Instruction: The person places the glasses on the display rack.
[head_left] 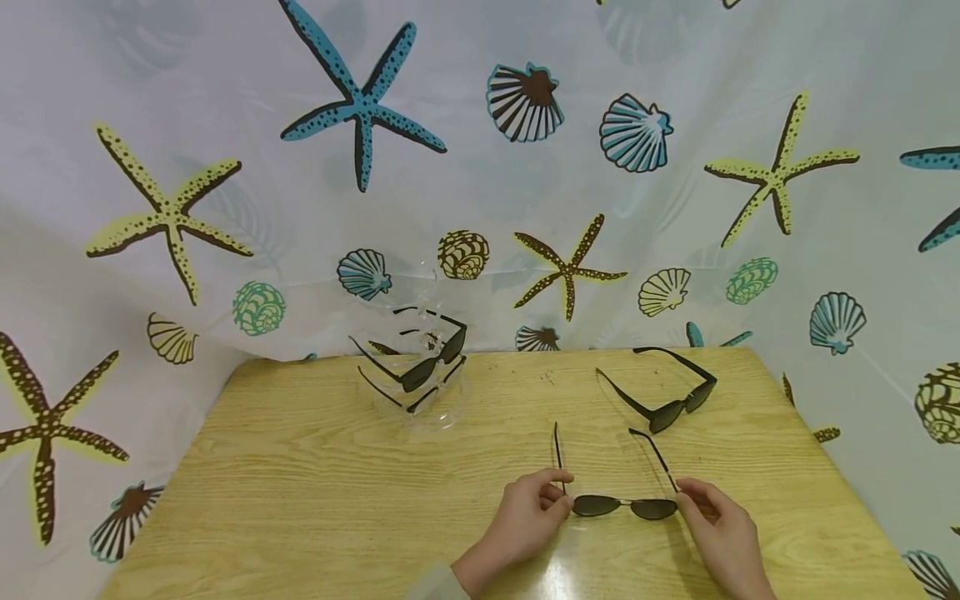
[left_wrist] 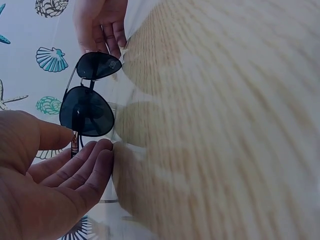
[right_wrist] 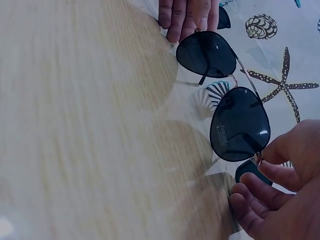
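Dark-lensed aviator sunglasses (head_left: pixel 596 505) are held near the front of the table, arms unfolded and pointing away from me. My left hand (head_left: pixel 528 512) pinches them by the hinge at the left end. At the other end, my right hand (head_left: pixel 723 533) pinches the right hinge between thumb and finger. In the left wrist view the two lenses (left_wrist: pixel 87 112) stand just over the wood, with the far hand at the opposite end. Small pale lettering marks one lens (right_wrist: pixel 240 125) in the right wrist view.
Black sunglasses (head_left: pixel 666 415) lie unfolded at the back right. At the back left, a clear stand (head_left: pixel 442 419) bears black sunglasses (head_left: pixel 418 375) and a thinner pair (head_left: pixel 411 408) below. A sea-patterned white cloth (head_left: pixel 465 183) hangs behind and beside the wooden table (head_left: pixel 300 500).
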